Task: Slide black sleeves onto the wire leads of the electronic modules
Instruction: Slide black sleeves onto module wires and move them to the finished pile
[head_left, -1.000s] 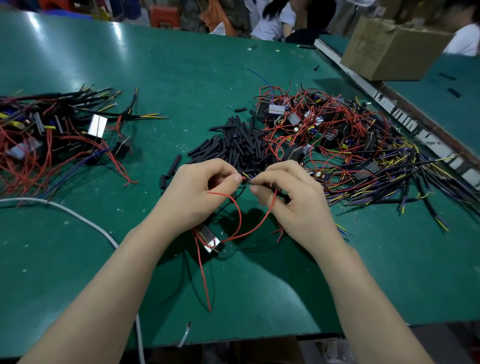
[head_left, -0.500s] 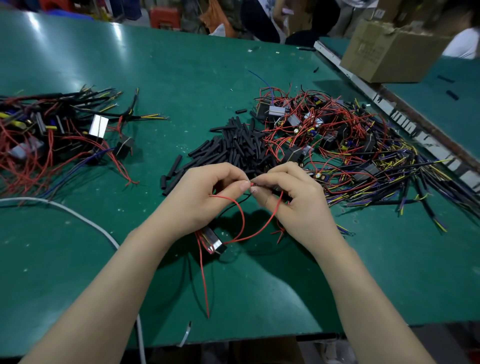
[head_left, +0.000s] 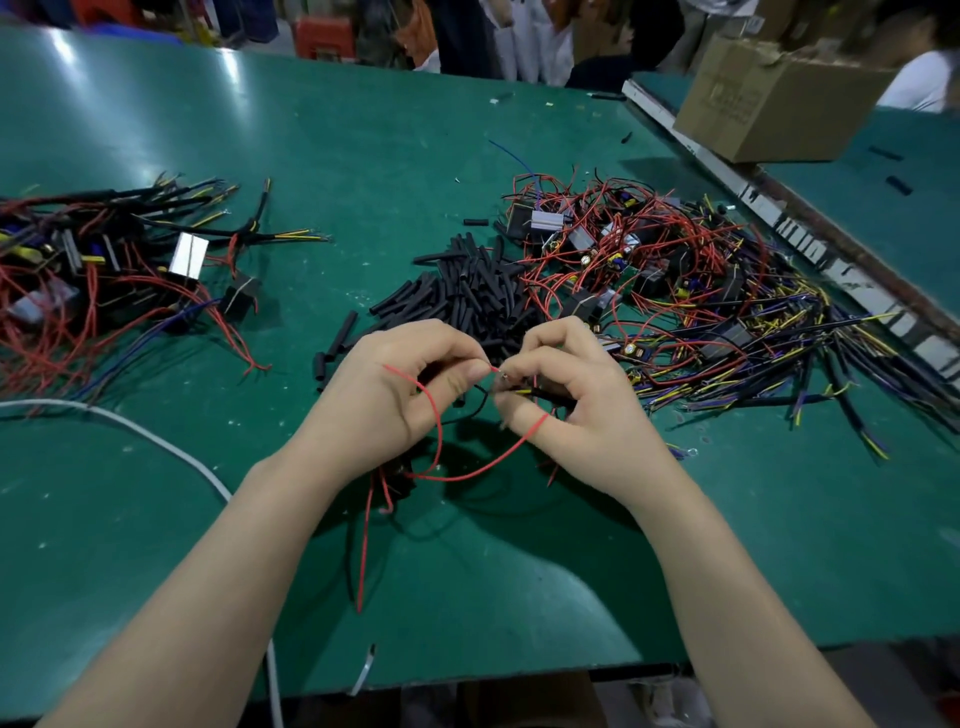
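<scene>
Head view: black sleeve (head_left: 545, 393) pinched in the fingertips of the right hand (head_left: 582, 410), lying roughly level, yellow wire tips just showing at its left mouth. Red lead (head_left: 436, 415) pinched by thumb and forefinger of the left hand (head_left: 395, 400), tip meeting the sleeve mouth where the two hands nearly touch, then looping down under both hands. Module (head_left: 400, 478) belonging to these leads mostly hidden below the left hand, hanging dark just above the green table (head_left: 519, 597); another red lead trailing from it toward the near edge. Judged as mid-threading: sleeve partly on, whether the red tip is inside yet too small to tell. Just beyond the hands, heap of loose sleeves (head_left: 467, 296), plenty left. Right of that, big tangle of unsleeved modules (head_left: 649, 270) with bare red, yellow and dark wires, seemingly the waiting stock and the larger share. Far left, pile of finished modules (head_left: 104, 265), several bundles there wearing black sleeves with yellow tips poking out. Judged well short of done. White cable (head_left: 156, 436) crossing the left of the table; cardboard box (head_left: 769, 98) on the neighbouring bench beyond.
</scene>
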